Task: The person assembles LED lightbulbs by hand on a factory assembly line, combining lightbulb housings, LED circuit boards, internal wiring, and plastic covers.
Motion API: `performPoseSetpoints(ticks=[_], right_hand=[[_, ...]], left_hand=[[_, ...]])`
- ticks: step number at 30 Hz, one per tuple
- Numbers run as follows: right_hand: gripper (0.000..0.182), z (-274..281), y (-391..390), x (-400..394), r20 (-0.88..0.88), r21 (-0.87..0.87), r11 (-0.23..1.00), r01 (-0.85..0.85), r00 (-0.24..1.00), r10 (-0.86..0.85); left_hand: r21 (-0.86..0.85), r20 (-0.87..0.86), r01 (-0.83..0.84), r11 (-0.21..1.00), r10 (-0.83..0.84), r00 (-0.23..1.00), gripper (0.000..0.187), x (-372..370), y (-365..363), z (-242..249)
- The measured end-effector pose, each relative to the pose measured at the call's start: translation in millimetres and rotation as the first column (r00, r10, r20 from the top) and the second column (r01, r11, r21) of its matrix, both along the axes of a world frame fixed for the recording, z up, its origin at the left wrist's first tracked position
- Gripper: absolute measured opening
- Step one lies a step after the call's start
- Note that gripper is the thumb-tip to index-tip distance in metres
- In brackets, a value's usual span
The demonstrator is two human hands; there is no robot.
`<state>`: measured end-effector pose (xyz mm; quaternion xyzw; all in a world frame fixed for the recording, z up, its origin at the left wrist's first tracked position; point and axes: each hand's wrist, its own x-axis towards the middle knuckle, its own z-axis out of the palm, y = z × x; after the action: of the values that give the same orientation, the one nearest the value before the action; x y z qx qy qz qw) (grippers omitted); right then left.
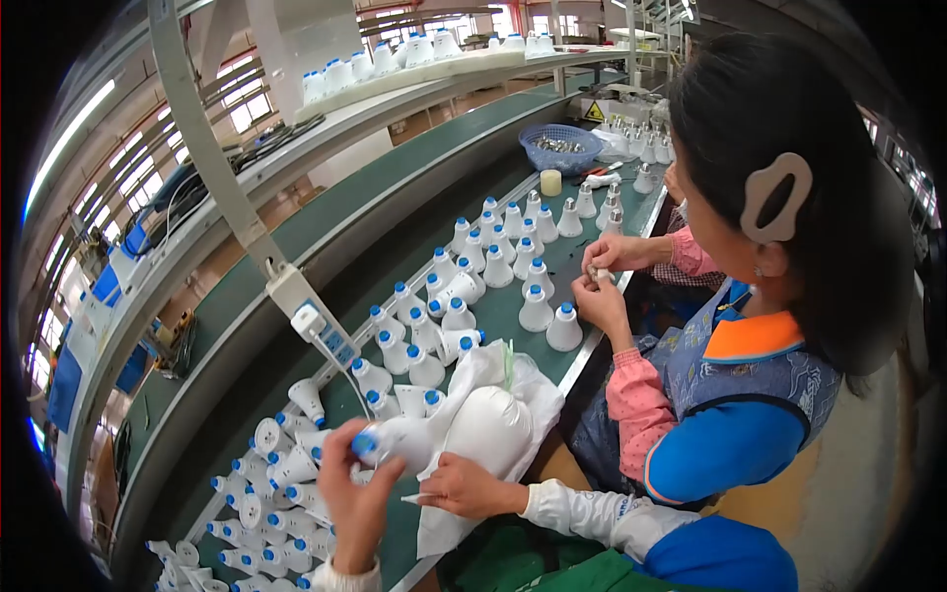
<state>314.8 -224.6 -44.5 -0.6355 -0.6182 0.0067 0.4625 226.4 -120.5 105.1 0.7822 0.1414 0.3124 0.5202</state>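
My left hand point(360, 483), slightly blurred, grips a white bulb housing point(406, 442) by its blue-capped end. The housing is tilted, its wide end toward the right. Close by, my right hand point(473, 487) is closed, with a thin white tip sticking out between its fingers; what it belongs to I cannot make out. Just beyond that hand lies a crumpled white bag point(528, 400) with a smooth white dome point(490, 431) on it. To the left of my left hand, several white housings point(292, 466) lie on their sides in a heap.
Blue-capped housings point(498, 266) stand in rows on the green work surface. A co-worker point(730, 345) sits at the right, both hands on a small piece. Farther off are a blue basket point(559, 148) of small metal parts, a power strip point(321, 326) on a post, and a raised shelf point(414, 77).
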Motion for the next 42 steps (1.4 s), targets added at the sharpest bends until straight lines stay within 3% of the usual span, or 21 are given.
performPoseSetpoints(ticks=[4, 6, 7, 8, 9, 12, 13, 16, 17, 18, 20, 21, 24, 25, 27, 31, 36, 37, 39, 41, 42], right_hand=[[0.024, 1, -2, 1, 0.039, -0.021, 0.999, -0.025, 0.999, 0.026], [0.025, 0, -3, 0, -0.002, -0.019, 0.998, -0.052, 0.999, 0.052], [0.024, -1, -4, 1, 0.019, -0.025, 0.998, -0.059, 0.998, 0.059], [0.024, -23, 6, 2, 0.077, 0.117, 0.992, -0.041, 0.997, 0.032], [0.026, -35, 7, -1, 0.072, 0.091, 0.996, -0.002, 0.997, -0.004], [0.044, -25, 0, -7, -0.073, 0.146, 0.987, 0.068, 0.996, -0.057], [0.05, -38, -3, -12, -0.194, 0.023, 0.998, 0.066, 0.979, -0.061], [0.049, -13, -7, -8, -0.202, 0.126, 0.989, 0.08, 0.978, -0.053], [0.031, -3, 0, -5, -0.238, 0.165, 0.985, 0.045, 0.971, -0.005], [0.031, 6, -2, -1, -0.244, 0.161, 0.986, 0.052, 0.97, -0.011], [0.023, 18, -5, 5, -0.013, -0.287, 0.945, -0.157, 0.987, 0.16], [0.03, 4, 0, 0, 0.01, 0.052, 0.996, -0.066, 0.998, 0.065], [0.028, 8, -3, 2, 0.014, -0.001, 0.995, -0.099, 0.995, 0.099], [0.028, 11, -4, 3, 0.02, -0.008, 0.995, -0.103, 0.995, 0.103], [0.028, 16, -6, 3, 0.007, -0.018, 0.994, -0.107, 0.994, 0.107], [0.027, 10, -4, 1, 0.032, 0.007, 0.996, -0.089, 0.995, 0.089], [0.025, 5, -2, -1, 0.041, -0.024, 0.997, -0.073, 0.996, 0.074], [0.025, 4, -2, 0, 0.048, -0.021, 0.997, -0.077, 0.996, 0.077], [0.025, 5, -2, 1, 0.014, -0.013, 0.994, -0.104, 0.994, 0.104], [0.024, 4, -1, 3, 0.019, -0.019, 0.994, -0.107, 0.994, 0.108], [0.024, 4, -1, 3, 0.025, -0.026, 0.994, -0.104, 0.994, 0.105]], left_hand=[[0.151, -0.097, 0.214, 0.965, -0.201, 0.975, 0.039, 118, -8, -9], [0.271, -0.07, 0.241, 0.932, -0.231, 0.97, 0.04, 177, -20, -22], [0.319, -0.098, 0.234, 0.918, -0.214, 0.972, 0.04, 205, -25, -33], [0.365, -0.126, 0.229, 0.903, -0.196, 0.973, 0.04, 232, -29, -45], [0.4, -0.168, 0.224, 0.888, -0.169, 0.971, 0.04, 254, -31, -54], [0.455, -0.239, 0.172, 0.874, -0.066, 0.969, 0.041, 302, -33, -92], [0.444, -0.31, 0.196, 0.874, -0.056, 0.949, 0.045, 316, -30, -109], [0.441, -0.465, 0.307, 0.843, -0.078, 0.882, 0.04, 326, -15, -125], [0.457, -0.452, 0.336, 0.824, -0.11, 0.885, 0.039, 324, -6, -127], [0.451, -0.458, 0.343, 0.824, -0.117, 0.881, 0.039, 318, 0, -118], [0.575, -0.497, 0.42, 0.702, -0.108, 0.861, 0.042, 301, 16, -83], [0.567, -0.555, 0.416, 0.711, -0.043, 0.831, 0.046, 303, 31, -68], [0.662, -0.586, 0.333, 0.672, 0.186, 0.789, 0.051, 307, 76, -60], [0.659, -0.582, 0.326, 0.678, 0.185, 0.792, 0.051, 306, 78, -63], [0.664, -0.673, 0.456, 0.593, 0.209, 0.709, 0.045, 298, 79, -69], [0.719, -0.58, 0.322, 0.615, 0.277, 0.766, 0.047, 304, 78, -103], [0.665, -0.385, 0.204, 0.718, 0.096, 0.918, 0.043, 300, 84, -115], [0.669, -0.378, 0.197, 0.717, 0.1, 0.92, 0.043, 300, 86, -113], [0.653, -0.188, 0.068, 0.755, 0.075, 0.979, 0.038, 298, 89, -107], [0.598, -0.1, 0.015, 0.802, 0.056, 0.993, 0.041, 288, 92, -80], [0.522, -0.04, 0.051, 0.852, -0.035, 0.999, 0.037, 268, 89, -53]])
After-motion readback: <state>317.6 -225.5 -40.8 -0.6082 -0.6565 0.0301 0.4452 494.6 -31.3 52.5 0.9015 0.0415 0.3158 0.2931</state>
